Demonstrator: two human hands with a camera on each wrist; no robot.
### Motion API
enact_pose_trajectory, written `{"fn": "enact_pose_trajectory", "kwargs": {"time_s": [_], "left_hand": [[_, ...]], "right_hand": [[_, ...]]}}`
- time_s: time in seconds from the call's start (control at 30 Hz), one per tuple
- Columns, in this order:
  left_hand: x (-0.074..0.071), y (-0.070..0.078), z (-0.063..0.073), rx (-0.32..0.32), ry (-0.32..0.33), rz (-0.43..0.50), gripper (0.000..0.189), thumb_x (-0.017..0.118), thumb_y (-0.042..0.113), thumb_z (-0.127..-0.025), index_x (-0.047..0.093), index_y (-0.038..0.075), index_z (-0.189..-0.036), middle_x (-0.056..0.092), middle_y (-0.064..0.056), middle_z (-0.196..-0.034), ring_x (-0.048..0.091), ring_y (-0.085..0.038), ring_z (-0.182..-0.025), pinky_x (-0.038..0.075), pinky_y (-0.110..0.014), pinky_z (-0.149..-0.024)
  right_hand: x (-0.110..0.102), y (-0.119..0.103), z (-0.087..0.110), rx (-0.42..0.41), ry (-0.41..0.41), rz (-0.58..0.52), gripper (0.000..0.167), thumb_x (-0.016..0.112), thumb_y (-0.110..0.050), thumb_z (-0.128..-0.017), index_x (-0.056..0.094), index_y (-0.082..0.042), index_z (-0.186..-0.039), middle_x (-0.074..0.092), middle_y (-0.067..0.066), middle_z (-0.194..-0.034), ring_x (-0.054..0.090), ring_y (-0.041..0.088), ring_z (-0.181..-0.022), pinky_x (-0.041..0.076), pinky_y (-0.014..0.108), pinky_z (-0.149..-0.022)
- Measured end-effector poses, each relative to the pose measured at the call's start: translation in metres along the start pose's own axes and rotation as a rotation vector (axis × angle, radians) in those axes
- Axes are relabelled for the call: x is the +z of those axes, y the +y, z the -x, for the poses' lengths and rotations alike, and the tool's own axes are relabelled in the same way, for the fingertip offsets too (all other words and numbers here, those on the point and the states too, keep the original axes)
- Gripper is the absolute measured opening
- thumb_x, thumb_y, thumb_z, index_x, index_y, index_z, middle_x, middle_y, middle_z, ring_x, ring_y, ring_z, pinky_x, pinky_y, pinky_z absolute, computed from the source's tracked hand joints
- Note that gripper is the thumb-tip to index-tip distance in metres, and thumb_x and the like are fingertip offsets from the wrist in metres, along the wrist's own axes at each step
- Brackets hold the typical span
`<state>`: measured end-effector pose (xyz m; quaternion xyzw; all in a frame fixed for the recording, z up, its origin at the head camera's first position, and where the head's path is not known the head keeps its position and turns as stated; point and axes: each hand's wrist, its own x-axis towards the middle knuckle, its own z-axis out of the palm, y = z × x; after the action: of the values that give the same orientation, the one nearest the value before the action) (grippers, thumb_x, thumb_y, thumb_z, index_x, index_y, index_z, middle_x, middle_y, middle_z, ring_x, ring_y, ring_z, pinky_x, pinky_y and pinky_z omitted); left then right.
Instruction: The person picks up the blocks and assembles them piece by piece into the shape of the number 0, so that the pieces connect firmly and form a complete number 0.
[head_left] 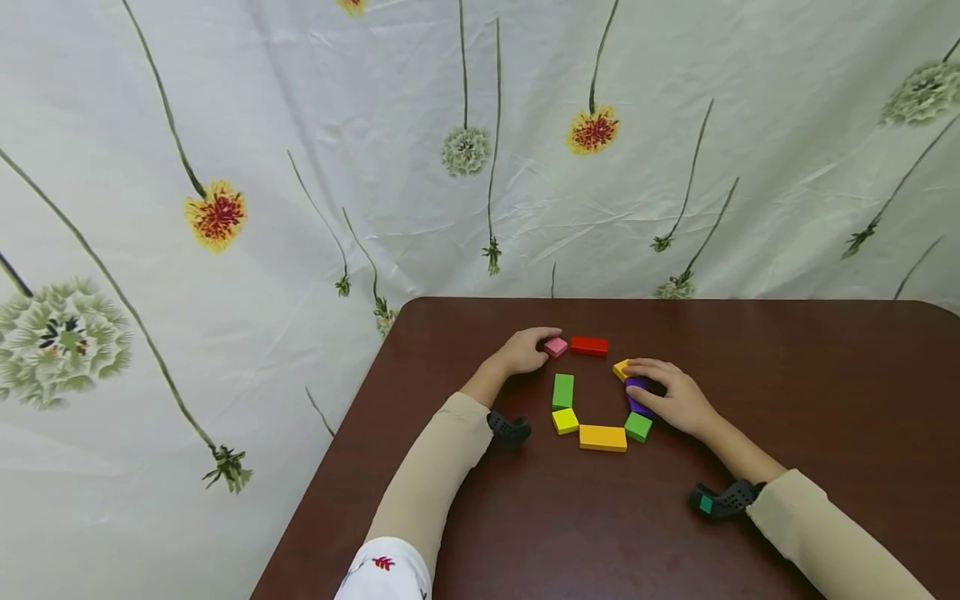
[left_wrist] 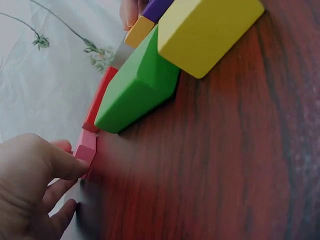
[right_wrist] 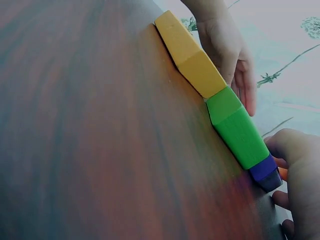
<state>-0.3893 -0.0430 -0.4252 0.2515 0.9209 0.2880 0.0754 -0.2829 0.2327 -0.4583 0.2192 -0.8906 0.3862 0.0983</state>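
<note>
My left hand [head_left: 522, 351] pinches a small pink block [head_left: 556, 347] at the far left of a ring of coloured blocks; its thumb lies on the pink block [left_wrist: 86, 147] in the left wrist view. On the ring's other side, my right hand [head_left: 678, 398] holds a small orange-yellow block [head_left: 620, 370] between forefinger and thumb. The thumb of that hand lies over a purple block [head_left: 639, 402], partly covering it. A red block [head_left: 589, 346] lies just right of the pink one.
Nearer me along the ring lie a green block [head_left: 562, 391], a yellow block [head_left: 566, 421], a long orange-yellow block [head_left: 603, 438] and a small green block [head_left: 638, 427]. All stand on a dark brown table [head_left: 525, 533]. A flowered cloth [head_left: 375, 125] hangs behind its far edge.
</note>
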Motion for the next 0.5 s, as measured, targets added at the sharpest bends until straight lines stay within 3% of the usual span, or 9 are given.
{"fn": "enact_pose_trajectory", "kwargs": {"time_s": [0.3, 0.5], "left_hand": [[0.0006, -0.0045, -0.0026, 0.032, 0.003, -0.067, 0.042, 0.062, 0.015, -0.097, 0.056, 0.011, -0.138, 0.054, -0.008, -0.138, 0.047, -0.025, -0.128, 0.035, -0.038, -0.109], [-0.0009, -0.0059, -0.0015, 0.04, 0.003, -0.067, 0.034, 0.066, 0.016, -0.094, 0.061, 0.009, -0.127, 0.06, -0.009, -0.127, 0.054, -0.023, -0.115, 0.04, -0.036, -0.104]], "right_hand": [[-0.0001, -0.0017, -0.0005, 0.006, 0.003, 0.006, 0.037, 0.065, -0.02, -0.095, 0.063, -0.002, -0.127, 0.051, 0.021, -0.138, 0.041, 0.044, -0.127, 0.03, 0.065, -0.101], [-0.0006, -0.0013, -0.0001, 0.005, 0.006, 0.006, 0.036, 0.065, -0.02, -0.095, 0.064, -0.002, -0.126, 0.052, 0.021, -0.137, 0.041, 0.044, -0.126, 0.031, 0.065, -0.101]]}}
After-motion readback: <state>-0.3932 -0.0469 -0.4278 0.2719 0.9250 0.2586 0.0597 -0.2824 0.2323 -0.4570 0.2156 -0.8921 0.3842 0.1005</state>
